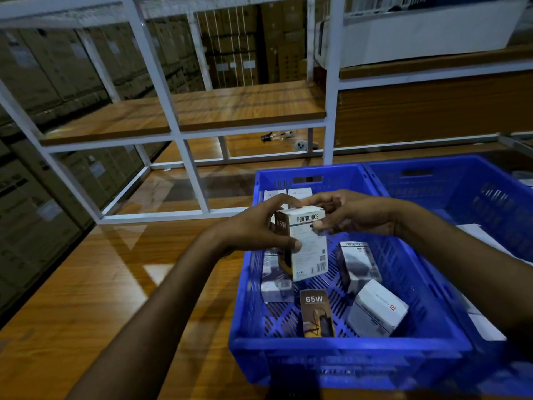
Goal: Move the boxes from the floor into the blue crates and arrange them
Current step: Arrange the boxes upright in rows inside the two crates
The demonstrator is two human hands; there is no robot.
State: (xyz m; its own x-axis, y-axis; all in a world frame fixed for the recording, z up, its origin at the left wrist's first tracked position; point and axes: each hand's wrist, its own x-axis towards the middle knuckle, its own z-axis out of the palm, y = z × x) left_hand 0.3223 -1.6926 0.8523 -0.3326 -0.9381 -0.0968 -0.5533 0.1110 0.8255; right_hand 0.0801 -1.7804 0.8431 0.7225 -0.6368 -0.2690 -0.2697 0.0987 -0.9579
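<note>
The white box [307,243] stands upright, long axis near vertical, held above the middle of the near blue crate [346,346] and clear of its bottom; the left hand [259,226] curls its fingers round the box's left side, thumb on the front; the right hand [352,215] pinches the top right corner. Below lie a 65W box [315,313] and a flat box [275,281] at the left wall; a tilted box [377,308] and a standing box [357,264] crowd the right; the bare patch between them looks the likeliest landing; a second crate [461,174] adjoins on the right.

Head camera looks down, apparently close above the blue crate [346,359].
</note>
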